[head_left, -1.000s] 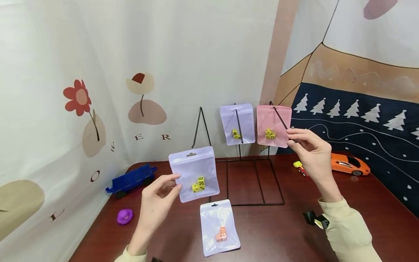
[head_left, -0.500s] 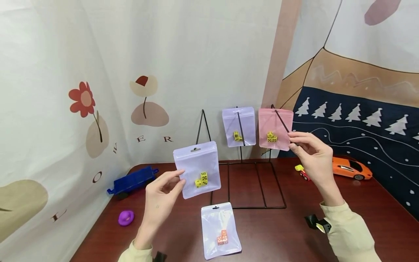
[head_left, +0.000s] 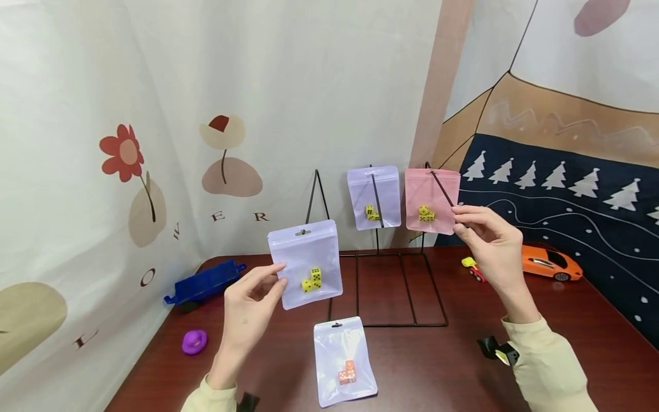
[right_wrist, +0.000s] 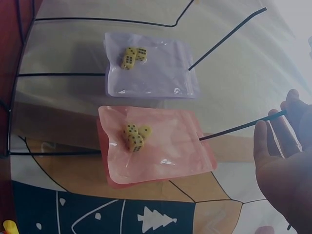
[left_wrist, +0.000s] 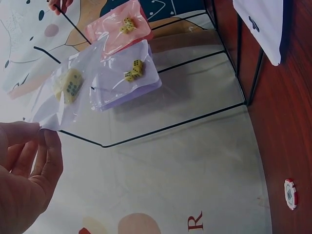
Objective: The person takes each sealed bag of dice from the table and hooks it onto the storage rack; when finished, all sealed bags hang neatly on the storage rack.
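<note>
My left hand pinches the left edge of a lilac zip bag with yellow dice inside. The bag's hanging hole is at the tip of the left hook on a black wire display rack; I cannot tell whether the hook passes through it. With thumb and fingers, my right hand holds the end of the right hook. On that hook hangs a pink zip bag with yellow dice. Another lilac bag with yellow dice hangs on the middle hook.
A lilac bag with orange dice lies on the table before the rack. At left are a blue toy trailer and a small purple hat; at right, an orange toy car. A poker chip shows in the left wrist view.
My left hand has raised the lilac bag slightly, bringing its hole up to the left hook's tip. The right hand keeps its hold on the right hook.
</note>
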{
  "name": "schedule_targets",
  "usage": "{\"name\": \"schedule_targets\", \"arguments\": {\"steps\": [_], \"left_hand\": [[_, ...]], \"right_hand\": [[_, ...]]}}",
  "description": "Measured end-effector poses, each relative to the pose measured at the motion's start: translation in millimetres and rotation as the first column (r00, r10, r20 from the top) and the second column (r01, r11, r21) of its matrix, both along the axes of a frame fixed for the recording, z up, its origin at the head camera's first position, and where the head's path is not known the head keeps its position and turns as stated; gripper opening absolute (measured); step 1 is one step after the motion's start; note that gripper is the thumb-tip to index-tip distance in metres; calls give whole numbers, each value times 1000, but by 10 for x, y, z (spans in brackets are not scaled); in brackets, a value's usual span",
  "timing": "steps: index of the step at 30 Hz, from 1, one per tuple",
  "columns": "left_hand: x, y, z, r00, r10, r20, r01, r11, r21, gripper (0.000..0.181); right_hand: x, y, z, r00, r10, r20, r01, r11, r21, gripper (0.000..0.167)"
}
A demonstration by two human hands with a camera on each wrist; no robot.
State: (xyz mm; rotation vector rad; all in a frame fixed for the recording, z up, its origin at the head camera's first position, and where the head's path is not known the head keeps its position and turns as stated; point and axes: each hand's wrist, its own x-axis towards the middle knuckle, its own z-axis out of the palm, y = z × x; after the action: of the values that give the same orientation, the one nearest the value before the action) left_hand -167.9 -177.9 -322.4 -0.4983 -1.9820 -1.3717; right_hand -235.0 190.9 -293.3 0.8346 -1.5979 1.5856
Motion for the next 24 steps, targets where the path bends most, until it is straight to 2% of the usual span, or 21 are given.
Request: {"name": "schedule_targets", "arguments": {"steps": [3,9,18,24], "left_hand": [[38,45,80,1000,4,-1,-4,1000,-1,26],[12,65,112,1000,15,13,-14,1000,-10,25],[-114,76,89,999,19,-28,-19,1000,13,25],[-210,81,85,1000,11,-21,-10,999,48,24]], "right_hand": [[11,-2,11,1000,-20,-3,20,1000,18,18],[21,-9,15,999,-54,9,53,998,41,18],[28,-12,15,997,-80,14,79,995,59,17],[31,-18,21,996,-81,22,80,995,62,18]]}}
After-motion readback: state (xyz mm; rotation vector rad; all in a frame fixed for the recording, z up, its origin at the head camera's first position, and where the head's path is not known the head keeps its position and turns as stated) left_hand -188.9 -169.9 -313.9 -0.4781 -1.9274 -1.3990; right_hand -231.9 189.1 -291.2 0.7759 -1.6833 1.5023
